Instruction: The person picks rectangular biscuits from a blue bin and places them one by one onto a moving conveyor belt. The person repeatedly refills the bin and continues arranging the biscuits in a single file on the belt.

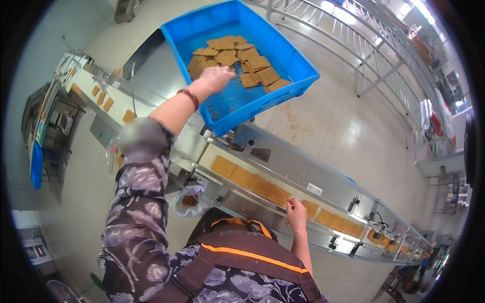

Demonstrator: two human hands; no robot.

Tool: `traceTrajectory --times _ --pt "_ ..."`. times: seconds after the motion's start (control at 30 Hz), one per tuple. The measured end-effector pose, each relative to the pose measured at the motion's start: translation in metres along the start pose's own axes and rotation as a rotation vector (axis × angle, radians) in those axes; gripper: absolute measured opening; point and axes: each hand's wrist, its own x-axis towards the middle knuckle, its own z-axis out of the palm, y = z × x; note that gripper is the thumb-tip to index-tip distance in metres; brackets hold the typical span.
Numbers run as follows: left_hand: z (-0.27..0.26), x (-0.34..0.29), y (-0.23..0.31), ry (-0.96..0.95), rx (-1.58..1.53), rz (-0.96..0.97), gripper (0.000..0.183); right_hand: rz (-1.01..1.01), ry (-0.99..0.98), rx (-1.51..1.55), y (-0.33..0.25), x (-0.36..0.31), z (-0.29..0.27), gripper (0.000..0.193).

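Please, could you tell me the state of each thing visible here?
blue tub: open, partly filled
brown pieces in the tub: loosely heaped, overlapping
conveyor: loaded, motion cannot be told
brown pieces on the conveyor: flat, in a row
left hand: over the tub, grip unclear
right hand: by the row, fingers curled
plastic bag: open, brown bits inside

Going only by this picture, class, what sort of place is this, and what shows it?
Probably a food factory's production floor: a long conveyor carries a row of flat brown pieces that look like food, and similar pieces lie in a large blue crate.
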Motion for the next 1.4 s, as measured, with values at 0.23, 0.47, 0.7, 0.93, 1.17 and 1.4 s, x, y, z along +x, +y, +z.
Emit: traceTrajectory --times 0.23,0.47,0.7,0.93,1.17,1.4 --pt "0.053 0.034 -0.059 -0.126 0.661 0.230 0.019 0.132 0.019 -0.013 0.022 -0.025 -0.010 0.012" --pt "-0.016 0.038 -0.029 -0.320 0.508 0.194 0.012 0.147 0.060 -0.010 0.020 -0.023 -0.017 0.014" --pt "-0.112 -0.030 0.036 0.492 -0.284 0.133 0.029 0.173 -0.029 0.413 -0.026 0.014 -0.014 0.024" --pt "-0.040 -0.101 0.189 0.017 -1.305 0.052 0.031 0.004 -0.049 1.104 -0.124 0.047 -0.028 0.035" --pt "0.047 -0.143 0.246 -0.176 -1.341 -0.142 0.035 0.326 0.028 0.714 -0.013 0.029 -0.010 0.027" --pt "0.035 -0.173 0.192 -0.128 -1.393 -0.193 0.024 0.491 -0.041 0.217 0.062 -0.004 -0.009 0.033"
